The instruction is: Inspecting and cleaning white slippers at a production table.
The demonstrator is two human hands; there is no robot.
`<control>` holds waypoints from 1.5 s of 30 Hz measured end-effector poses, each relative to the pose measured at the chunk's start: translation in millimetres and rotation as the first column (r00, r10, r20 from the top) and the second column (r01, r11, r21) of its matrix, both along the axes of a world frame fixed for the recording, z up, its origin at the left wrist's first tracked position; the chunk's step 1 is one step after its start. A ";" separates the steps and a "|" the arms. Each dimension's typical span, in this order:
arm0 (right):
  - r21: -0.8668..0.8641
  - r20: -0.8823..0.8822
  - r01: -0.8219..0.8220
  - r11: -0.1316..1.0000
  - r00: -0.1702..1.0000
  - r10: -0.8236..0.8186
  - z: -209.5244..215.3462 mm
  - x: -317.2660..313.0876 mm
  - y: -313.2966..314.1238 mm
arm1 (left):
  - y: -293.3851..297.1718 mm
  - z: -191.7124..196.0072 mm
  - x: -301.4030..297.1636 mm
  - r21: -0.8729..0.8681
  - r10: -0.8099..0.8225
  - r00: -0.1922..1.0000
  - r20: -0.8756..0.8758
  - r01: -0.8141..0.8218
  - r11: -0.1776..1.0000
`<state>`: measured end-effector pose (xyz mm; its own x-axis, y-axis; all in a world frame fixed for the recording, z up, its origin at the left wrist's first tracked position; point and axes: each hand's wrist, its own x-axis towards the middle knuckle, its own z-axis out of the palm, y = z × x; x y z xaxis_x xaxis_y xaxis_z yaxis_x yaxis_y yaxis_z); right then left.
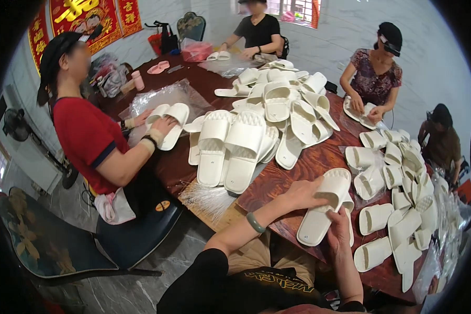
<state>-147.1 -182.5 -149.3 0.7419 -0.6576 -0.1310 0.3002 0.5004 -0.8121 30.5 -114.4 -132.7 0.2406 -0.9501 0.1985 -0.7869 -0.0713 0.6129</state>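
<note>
In front of me I hold a cream slide slipper (pixel 314 224), its sole tilted toward me and its broad strap upward. My left hand (pixel 301 194), with a green bangle on its wrist, is closed on the slipper's left side at the strap opening. My right hand (pixel 340 226) grips its right edge, thumb on the footbed. A second cream slipper (pixel 349 217) shows partly behind it; whether my right hand also holds that one cannot be made out. Just beyond my left hand rises a large heap of cream slippers (pixel 277 99) on the wooden table (pixel 267 191).
Slippers, some in clear bags (pixel 369 184), lie to my right. White ties (pixel 206 201) lie at the table's left edge. Across the left side, a person in red (pixel 89 141) handles slippers beside plastic bags (pixel 172 97). Other people sit around. A dark chair (pixel 136 235) stands left.
</note>
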 end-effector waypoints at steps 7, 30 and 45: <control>-0.737 -0.606 -0.379 0.559 0.737 -0.299 11.6 -47.7 -18.8 | 0.6 -20.3 3.4 0.027 0.142 0.963 0.229 -0.152 0.988; -0.929 -0.281 -0.369 -0.003 0.712 -0.644 -10.9 -23.7 -58.5 | -3.5 -39.9 11.5 0.009 0.286 0.912 0.294 -0.301 0.953; -0.940 -0.224 -0.335 -0.070 0.759 -0.612 -16.7 -29.2 -62.8 | 1.3 -54.3 13.6 -0.141 0.303 0.950 0.075 -0.291 0.946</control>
